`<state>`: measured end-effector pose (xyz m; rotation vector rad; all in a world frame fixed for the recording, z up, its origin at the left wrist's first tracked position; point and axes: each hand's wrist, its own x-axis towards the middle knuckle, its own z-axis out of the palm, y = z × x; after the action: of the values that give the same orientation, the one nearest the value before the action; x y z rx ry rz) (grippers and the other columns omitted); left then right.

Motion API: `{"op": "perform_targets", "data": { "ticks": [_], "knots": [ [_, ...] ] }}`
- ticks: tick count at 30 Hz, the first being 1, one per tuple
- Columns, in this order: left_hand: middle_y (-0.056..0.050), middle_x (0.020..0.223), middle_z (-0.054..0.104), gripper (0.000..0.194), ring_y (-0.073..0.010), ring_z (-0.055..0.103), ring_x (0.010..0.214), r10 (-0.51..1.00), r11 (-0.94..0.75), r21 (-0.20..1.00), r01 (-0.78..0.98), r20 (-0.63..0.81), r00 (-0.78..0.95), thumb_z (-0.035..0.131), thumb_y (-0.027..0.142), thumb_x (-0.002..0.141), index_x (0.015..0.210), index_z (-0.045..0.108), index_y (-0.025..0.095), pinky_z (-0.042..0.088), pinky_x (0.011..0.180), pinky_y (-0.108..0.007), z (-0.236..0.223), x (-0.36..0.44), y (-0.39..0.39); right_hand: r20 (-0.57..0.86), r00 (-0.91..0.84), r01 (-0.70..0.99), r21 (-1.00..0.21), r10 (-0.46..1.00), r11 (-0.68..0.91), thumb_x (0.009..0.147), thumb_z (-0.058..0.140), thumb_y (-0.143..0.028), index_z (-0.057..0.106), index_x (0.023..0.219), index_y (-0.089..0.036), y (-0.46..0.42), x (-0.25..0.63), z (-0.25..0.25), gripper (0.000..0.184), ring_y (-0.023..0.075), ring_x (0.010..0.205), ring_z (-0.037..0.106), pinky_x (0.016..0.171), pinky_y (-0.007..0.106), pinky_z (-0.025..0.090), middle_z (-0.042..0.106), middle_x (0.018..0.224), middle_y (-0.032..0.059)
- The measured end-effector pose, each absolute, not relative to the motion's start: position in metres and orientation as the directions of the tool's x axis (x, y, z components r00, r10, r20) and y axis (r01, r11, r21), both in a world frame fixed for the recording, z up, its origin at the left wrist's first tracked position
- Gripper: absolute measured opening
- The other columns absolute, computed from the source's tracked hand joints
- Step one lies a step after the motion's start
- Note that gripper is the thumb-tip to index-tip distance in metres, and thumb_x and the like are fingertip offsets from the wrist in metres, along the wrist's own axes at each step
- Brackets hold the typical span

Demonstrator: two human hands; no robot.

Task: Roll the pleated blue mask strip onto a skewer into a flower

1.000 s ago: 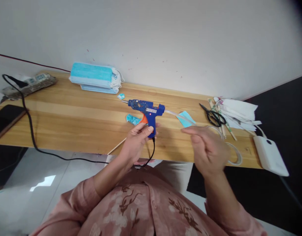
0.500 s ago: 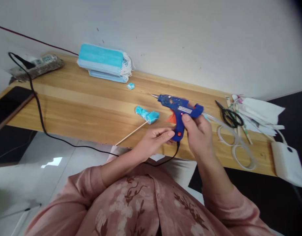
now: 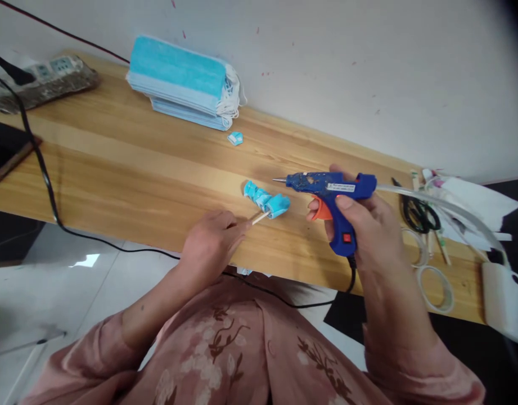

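I can't read the label point(image 3: 342, 187) on the glue gun point(image 3: 331, 199). The left hand point(image 3: 214, 239) hides part of the stick point(image 3: 260, 218); the phone point(image 3: 8, 147) is cut off.

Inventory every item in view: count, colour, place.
Glue gun: 1, blue, right hand
Glue stick: 1, clear, gun's rear
Wooden stick: 1, pale, left hand
Ruffled strip: 1, blue, stick's tip
Masks: pile, blue, back
Scrap: 1, blue, by masks
Power strip: 1, white, left
Phone: 1, black, left
Thick cord: 1, black, left
Thin cord: 1, red, wall
Scissors: 1, black, right
Flat sticks: unclear, tan, right
Tape rolls: 2, whitish, right
Papers: unclear, white, right
Device: 1, white, right
Table: 1, brown, beneath
Shirt: 1, pink, bottom
Left hand: 1, bare, centre
Right hand: 1, bare, right
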<state>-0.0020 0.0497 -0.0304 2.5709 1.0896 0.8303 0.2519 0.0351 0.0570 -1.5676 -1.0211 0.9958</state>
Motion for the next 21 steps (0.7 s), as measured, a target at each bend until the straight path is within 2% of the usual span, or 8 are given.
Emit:
{"op": "perform_targets", "data": {
  "ticks": [2,4,6,9,16,21],
  "knots": [
    [-0.004,0.074,0.063,0.033,-0.0179,0.055,0.067,0.723,-0.690,0.414,0.593,0.407,0.558,0.046,0.028,0.109,0.102,0.076,0.016,0.035,0.063,-0.031,-0.033,-0.002,0.050,-0.164,0.249,0.209,-0.953,0.955,-0.218,0.082,0.077,-0.045,0.070,0.125,-0.020,0.038,0.248,0.057,0.049,0.0186,0.067,0.070,0.043,0.025,0.041,0.076,0.079,0.0046],
    [-0.002,0.070,0.060,0.036,-0.0171,0.052,0.065,0.725,-0.689,0.417,0.593,0.416,0.549,0.045,0.028,0.110,0.096,0.076,0.017,0.034,0.062,-0.031,-0.033,-0.001,0.050,-0.174,0.209,0.283,-0.931,0.962,-0.230,0.088,0.073,-0.048,0.070,0.123,-0.020,0.041,0.246,0.056,0.045,0.0191,0.072,0.071,0.048,0.027,0.046,0.077,0.082,0.0057],
    [-0.002,0.069,0.059,0.039,-0.0166,0.051,0.065,0.721,-0.692,0.416,0.589,0.431,0.543,0.044,0.027,0.110,0.091,0.075,0.017,0.035,0.062,-0.031,-0.031,0.000,0.050,-0.145,0.162,0.334,-0.923,0.976,-0.192,0.093,0.068,-0.051,0.069,0.126,-0.020,0.045,0.244,0.052,0.045,0.0197,0.076,0.073,0.063,0.031,0.056,0.077,0.084,0.0046],
    [-0.002,0.068,0.058,0.041,-0.0166,0.051,0.064,0.721,-0.692,0.423,0.585,0.441,0.534,0.043,0.026,0.111,0.086,0.074,0.017,0.036,0.063,-0.032,-0.030,0.001,0.050,-0.072,0.091,0.397,-0.912,0.993,-0.103,0.095,0.066,-0.052,0.067,0.130,-0.025,0.052,0.240,0.047,0.045,0.0213,0.076,0.075,0.081,0.039,0.061,0.076,0.080,0.0014],
    [-0.002,0.068,0.057,0.038,-0.0173,0.051,0.065,0.725,-0.689,0.448,0.570,0.448,0.523,0.046,0.024,0.110,0.087,0.075,0.016,0.035,0.063,-0.034,-0.034,0.003,0.050,-0.063,0.051,0.456,-0.886,0.997,-0.080,0.096,0.064,-0.052,0.069,0.129,-0.028,0.062,0.229,0.048,0.042,0.0186,0.063,0.069,0.064,0.035,0.058,0.072,0.074,0.0000],
    [-0.001,0.068,0.057,0.037,-0.0171,0.049,0.065,0.731,-0.683,0.455,0.572,0.434,0.527,0.045,0.024,0.110,0.090,0.075,0.017,0.035,0.064,-0.034,-0.034,0.002,0.050,-0.059,0.014,0.552,-0.832,0.998,-0.057,0.099,0.061,-0.051,0.074,0.098,-0.025,0.062,0.231,0.048,0.029,0.0174,0.065,0.067,0.065,0.034,0.057,0.068,0.068,0.0002]
  ]
}}
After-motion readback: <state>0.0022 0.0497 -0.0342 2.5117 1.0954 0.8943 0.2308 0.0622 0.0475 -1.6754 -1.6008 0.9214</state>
